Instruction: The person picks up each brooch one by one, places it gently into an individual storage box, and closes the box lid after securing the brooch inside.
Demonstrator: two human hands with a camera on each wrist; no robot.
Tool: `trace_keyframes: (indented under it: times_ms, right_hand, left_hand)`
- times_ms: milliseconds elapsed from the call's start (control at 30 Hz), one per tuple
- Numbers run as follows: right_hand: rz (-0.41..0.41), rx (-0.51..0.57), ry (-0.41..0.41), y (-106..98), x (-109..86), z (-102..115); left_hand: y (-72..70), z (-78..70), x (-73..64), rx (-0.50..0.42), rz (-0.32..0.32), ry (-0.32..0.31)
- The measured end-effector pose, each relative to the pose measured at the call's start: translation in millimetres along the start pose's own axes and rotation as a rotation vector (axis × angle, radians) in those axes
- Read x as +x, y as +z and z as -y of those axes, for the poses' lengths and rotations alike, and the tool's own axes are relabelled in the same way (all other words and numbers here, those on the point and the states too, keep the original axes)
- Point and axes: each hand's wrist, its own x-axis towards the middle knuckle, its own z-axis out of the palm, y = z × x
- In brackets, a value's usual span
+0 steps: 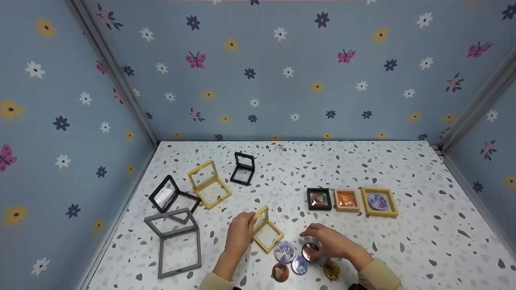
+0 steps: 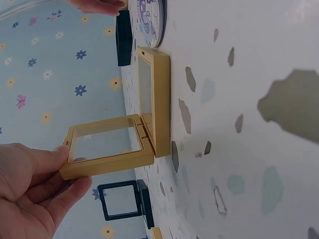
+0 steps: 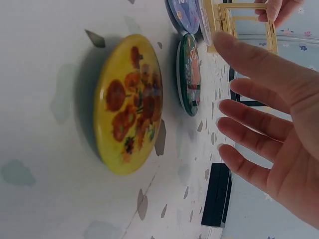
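Note:
My left hand [image 1: 238, 231] pinches the raised lid of a small gold hinged display frame [image 2: 160, 104] between thumb and fingers. The frame's lower half lies on the table, its clear window showing. My right hand [image 1: 331, 241] hovers with spread, relaxed fingers over a dark-rimmed round badge [image 1: 310, 252], holding nothing. In the right wrist view a yellow badge with orange flowers [image 3: 129, 104] lies close by. Beside the gold frame are a purple-and-white badge [image 1: 284, 252], a blue-violet badge [image 1: 299, 265] and a reddish badge [image 1: 280, 272].
Opened frames stand at left: a grey one [image 1: 160, 257], a black one [image 1: 174, 200], a larger gold one [image 1: 221, 199] and a small black one [image 1: 240, 182]. At right lie black [image 1: 319, 208], light-wood-coloured [image 1: 346, 209] and gold [image 1: 381, 214] frames with badges inside. Patterned walls enclose the table.

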Motion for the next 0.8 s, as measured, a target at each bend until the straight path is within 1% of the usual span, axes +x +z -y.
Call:
trace_keyframes:
  times_ms: [200,367,567,800]
  right_hand:
    - [0.000,-0.052,-0.052,3.8,-1.7,0.6]
    - [0.018,-0.050,-0.044,6.6,-2.1,0.0]
    - [0.058,-0.043,-0.004,8.6,-1.0,0.9]
    - [0.029,-0.069,-0.036,11.5,-1.3,0.5]
  left_hand:
    - [-0.6,-0.4,-0.1,-0.012,0.020,-0.023]
    - [0.3,0.3,-0.4,-0.021,0.040,-0.041]
    - [-0.2,-0.5,-0.6,-0.022,0.037,-0.037]
    - [-0.7,-0.2,-0.6,-0.026,-0.003,0.006]
